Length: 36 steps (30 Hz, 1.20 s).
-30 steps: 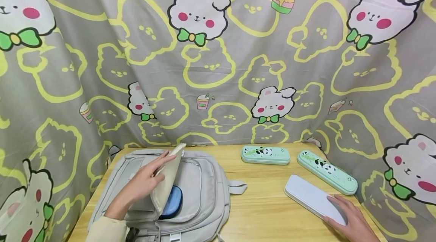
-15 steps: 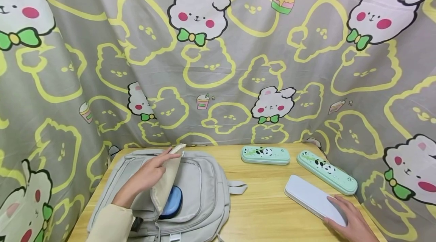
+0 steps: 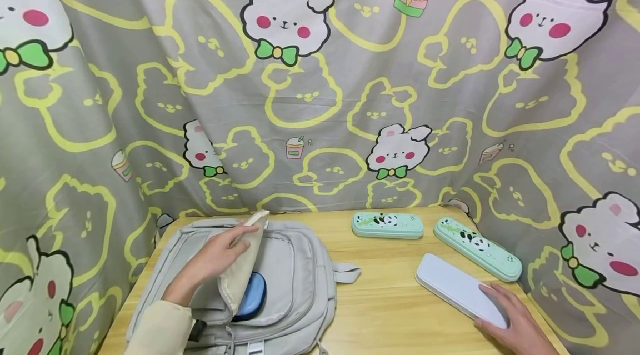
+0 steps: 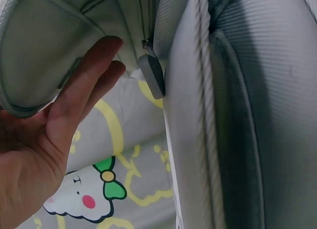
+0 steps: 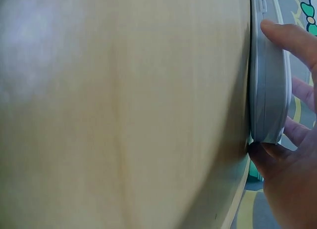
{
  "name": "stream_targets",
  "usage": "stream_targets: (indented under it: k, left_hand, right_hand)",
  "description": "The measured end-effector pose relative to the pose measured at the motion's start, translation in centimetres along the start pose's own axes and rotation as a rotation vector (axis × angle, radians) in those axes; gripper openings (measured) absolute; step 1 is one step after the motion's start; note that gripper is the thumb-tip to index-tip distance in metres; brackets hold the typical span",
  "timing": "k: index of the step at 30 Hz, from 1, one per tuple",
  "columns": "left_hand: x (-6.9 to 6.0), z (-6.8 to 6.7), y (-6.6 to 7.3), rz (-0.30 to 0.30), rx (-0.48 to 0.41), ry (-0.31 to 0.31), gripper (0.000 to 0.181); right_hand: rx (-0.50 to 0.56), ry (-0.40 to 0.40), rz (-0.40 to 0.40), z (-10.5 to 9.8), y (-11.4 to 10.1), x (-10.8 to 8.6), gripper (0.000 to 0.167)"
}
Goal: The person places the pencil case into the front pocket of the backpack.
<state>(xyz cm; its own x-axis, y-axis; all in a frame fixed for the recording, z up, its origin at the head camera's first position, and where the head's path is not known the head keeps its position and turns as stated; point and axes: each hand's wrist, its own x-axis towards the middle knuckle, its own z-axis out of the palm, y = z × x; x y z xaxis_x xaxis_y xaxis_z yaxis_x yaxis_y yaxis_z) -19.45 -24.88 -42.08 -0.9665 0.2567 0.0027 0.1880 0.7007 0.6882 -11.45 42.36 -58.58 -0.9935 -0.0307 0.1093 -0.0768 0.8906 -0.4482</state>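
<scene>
Pale-blue pencil case point(image 3: 457, 288) on worktop point(image 3: 375, 310), gripped by right hand point(image 3: 516, 321), with straight-fingered left hand point(image 3: 215, 258) against raised backpack flap point(image 3: 240, 271). Seems at grasping step; for next move, calls for steady lift.

1 sleeve point(image 3: 160, 330) shows, plain cream and softly puffed.

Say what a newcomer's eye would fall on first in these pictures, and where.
Most likely the grey curtain behind the table, with its big white animal faces. Next, the grey backpack on the table's left, where a rounded blue case shows beside a raised cream flap. Then, at right, the pale blue case in the right grip, near two mint panda cases.
</scene>
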Motion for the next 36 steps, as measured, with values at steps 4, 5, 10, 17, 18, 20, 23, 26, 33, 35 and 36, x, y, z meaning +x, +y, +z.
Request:
stream_targets:
  k: [4,5,10,17,18,20,23,26,33,35,36]
  left_hand:
    - [-0.1,-0.2,-0.2,0.011,0.020,-0.006,0.045]
    - [-0.2,-0.2,-0.2,0.006,0.018,-0.010,0.045]
    - [-0.6,-0.3,-0.3,-0.022,0.011,-0.013,0.045]
    - [-1.2,-0.5,-0.7,-0.022,0.008,0.015,0.045]
    - [-1.3,-0.5,-0.8,-0.021,0.006,0.017,0.045]
    - [-1.4,-0.5,-1.0,-0.020,-0.001,0.022,0.045]
    - [-1.5,-0.6,-1.1,-0.018,-0.013,0.027,0.046]
    - [-1.6,-0.6,-1.2,-0.011,-0.016,0.034,0.045]
    - [-1.7,-0.6,-1.3,-0.007,-0.011,0.052,0.045]
    - [-1.8,-0.6,-1.3,-0.008,-0.008,0.056,0.045]
    - [-1.8,-0.6,-1.3,-0.008,-0.008,0.058,0.045]
  right_hand:
    - [0.008,-0.014,0.007,-0.1,0.0,0.0,0.088]
    - [0.009,-0.020,0.009,-0.1,0.0,0.0,0.089]
    - [0.003,-0.041,0.016,-0.3,0.2,0.1,0.091]
    - [-0.029,-0.030,0.011,-0.4,0.4,0.0,0.092]
    - [-0.035,-0.023,0.005,-0.4,0.4,0.0,0.091]
    - [-0.045,-0.006,-0.005,-0.4,0.5,-0.1,0.090]
    - [-0.049,0.008,-0.015,-0.5,0.6,-0.1,0.089]
    - [-0.058,0.033,-0.017,-0.4,0.7,-0.1,0.088]
    - [-0.052,0.075,-0.035,-0.5,0.5,-0.1,0.084]
    - [-0.050,0.069,-0.023,-0.6,0.2,-0.1,0.084]
    - [-0.046,0.064,-0.019,-0.7,0.1,0.0,0.084]
